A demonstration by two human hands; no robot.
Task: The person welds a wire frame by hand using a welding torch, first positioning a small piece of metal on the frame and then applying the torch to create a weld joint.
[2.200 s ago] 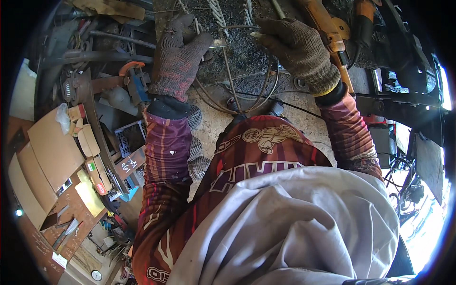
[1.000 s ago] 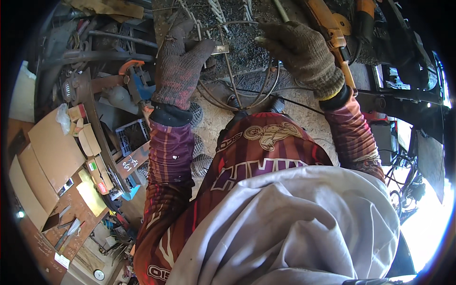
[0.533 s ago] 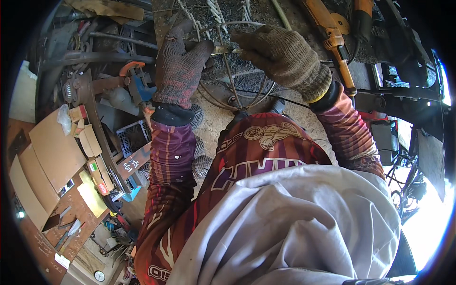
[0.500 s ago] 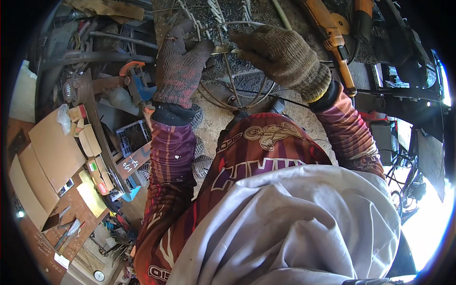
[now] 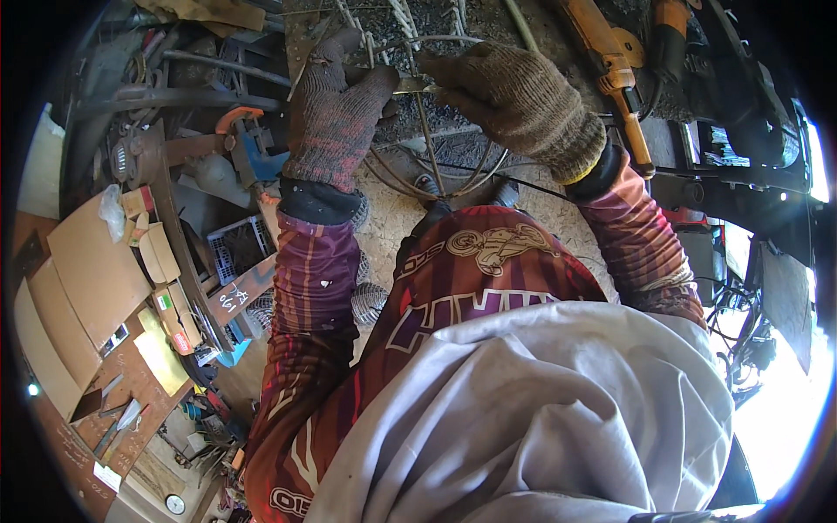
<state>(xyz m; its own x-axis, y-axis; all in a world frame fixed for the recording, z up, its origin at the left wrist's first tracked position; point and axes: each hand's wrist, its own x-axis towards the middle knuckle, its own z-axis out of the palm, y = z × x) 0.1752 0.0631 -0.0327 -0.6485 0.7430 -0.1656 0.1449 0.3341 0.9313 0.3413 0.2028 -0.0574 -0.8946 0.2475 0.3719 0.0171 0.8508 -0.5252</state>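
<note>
Head view: both gloved hands are up top over the gravelly ground. Left hand (image 5: pixel 336 118) has its grip clenched on the wire frame (image 5: pixel 425 131), right hand (image 5: pixel 514 96) pinches the same frame just beside it, fingertips nearly touching. Thin wire loops curve below them. Orange tool (image 5: pixel 615 74) lies right, cardboard pieces (image 5: pixel 87 279) far left.

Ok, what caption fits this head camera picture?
Two gloved hands, left hand and right hand, grip a bent wire frame beside an orange tool.
</note>
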